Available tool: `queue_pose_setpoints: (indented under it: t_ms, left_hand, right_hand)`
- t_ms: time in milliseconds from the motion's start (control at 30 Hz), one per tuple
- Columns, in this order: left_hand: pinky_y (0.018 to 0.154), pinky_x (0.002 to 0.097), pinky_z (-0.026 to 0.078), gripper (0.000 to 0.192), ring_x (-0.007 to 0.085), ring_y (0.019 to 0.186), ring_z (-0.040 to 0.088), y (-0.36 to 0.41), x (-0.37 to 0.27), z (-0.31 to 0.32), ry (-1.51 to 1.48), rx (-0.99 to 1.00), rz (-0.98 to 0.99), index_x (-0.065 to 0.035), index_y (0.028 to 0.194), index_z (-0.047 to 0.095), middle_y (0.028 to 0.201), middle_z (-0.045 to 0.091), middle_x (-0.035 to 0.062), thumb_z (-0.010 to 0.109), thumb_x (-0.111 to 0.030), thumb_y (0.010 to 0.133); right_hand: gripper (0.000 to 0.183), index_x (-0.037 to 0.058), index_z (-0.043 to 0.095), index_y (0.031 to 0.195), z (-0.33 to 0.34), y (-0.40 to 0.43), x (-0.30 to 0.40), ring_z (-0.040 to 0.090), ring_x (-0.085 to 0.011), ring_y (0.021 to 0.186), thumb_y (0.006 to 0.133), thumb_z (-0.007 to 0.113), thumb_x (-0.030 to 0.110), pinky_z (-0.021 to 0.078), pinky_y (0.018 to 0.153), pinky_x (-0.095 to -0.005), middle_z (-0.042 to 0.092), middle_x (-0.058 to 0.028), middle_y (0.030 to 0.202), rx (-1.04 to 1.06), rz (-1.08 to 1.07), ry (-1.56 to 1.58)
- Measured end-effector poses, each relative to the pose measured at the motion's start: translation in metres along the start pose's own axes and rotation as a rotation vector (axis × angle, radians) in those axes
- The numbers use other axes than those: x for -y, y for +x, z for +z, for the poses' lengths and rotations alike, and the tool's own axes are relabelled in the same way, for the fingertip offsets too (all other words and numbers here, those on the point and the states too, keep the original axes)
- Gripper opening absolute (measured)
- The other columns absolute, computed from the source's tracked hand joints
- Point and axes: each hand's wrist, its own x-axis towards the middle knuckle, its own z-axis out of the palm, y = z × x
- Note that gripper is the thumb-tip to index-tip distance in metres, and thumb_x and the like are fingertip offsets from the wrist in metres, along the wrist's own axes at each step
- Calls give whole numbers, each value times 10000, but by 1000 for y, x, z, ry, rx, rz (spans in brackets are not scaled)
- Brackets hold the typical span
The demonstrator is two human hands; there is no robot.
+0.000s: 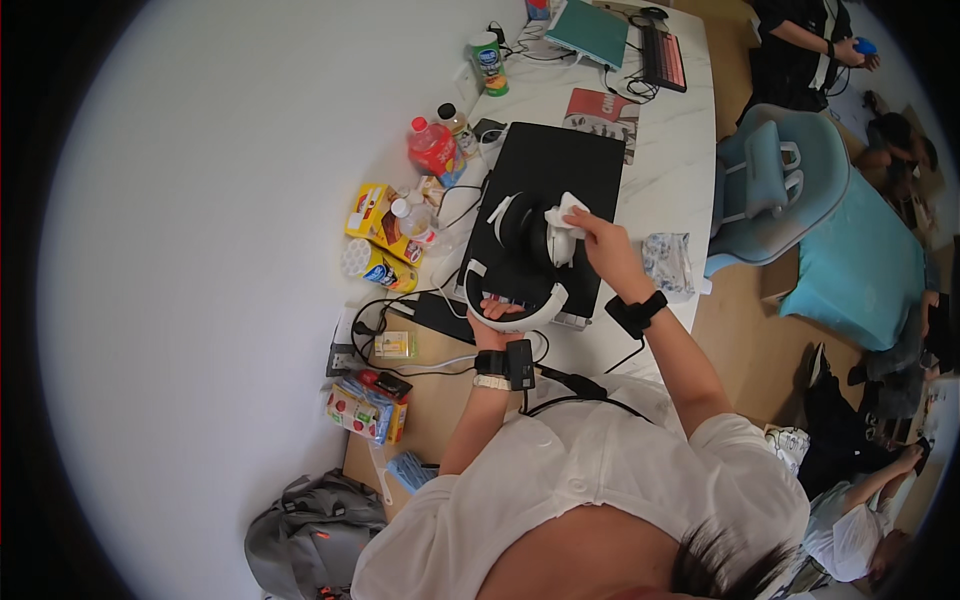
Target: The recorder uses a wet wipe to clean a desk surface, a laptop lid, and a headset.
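My left hand (495,319) grips the headband of white over-ear headphones (560,246) with black ear cushions. The headphones are above a black flat panel (570,157) on the desk. Between the fingers of my right hand (606,251) is a crumpled white tissue (568,210), pressed against the outside of the right-hand ear cup. Black straps with small devices are around both wrists. To the right of my right hand lies a blue-and-white patterned packet (667,262).
Snack canisters (489,64), drink bottles (435,150) and a yellow box (375,217) line the wall side. Cables (375,367) trail along the left. At the back are a green laptop (589,34) and a keyboard (664,60). A blue chair (787,187) and other people are on the right.
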Motion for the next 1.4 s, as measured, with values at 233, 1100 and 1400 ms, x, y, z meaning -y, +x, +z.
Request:
queue_pose_setpoints:
  t_ms: [233, 1100, 1400]
  left_hand:
    - [577, 280, 411, 265, 51, 427, 403, 5, 6, -1, -21, 9, -18, -204, 608, 429, 502, 391, -108, 457, -363, 818]
    - [574, 303, 384, 452, 147, 513, 383, -14, 29, 55, 460, -76, 151, -132, 685, 436, 551, 383, -17, 382, -532, 888]
    - [554, 305, 378, 486, 152, 508, 384, -8, 22, 42, 560, -61, 140, -126, 673, 439, 542, 387, -4, 367, -559, 882]
  right_hand:
    - [393, 24, 533, 1132, 29, -18, -1, 465, -326, 1130, 784, 411, -111, 426, 929, -360, 522, -185, 1175, 48, -33, -118]
    - [300, 21, 642, 839, -13, 8, -28, 496, -297, 1135, 695, 445, -153, 444, 906, -335, 605, -130, 1089, 61, -143, 34]
    - [271, 33, 652, 973, -19, 0, -82, 617, -345, 844, 776, 476, -31, 490, 761, -325, 626, -198, 922, -48, 179, -270]
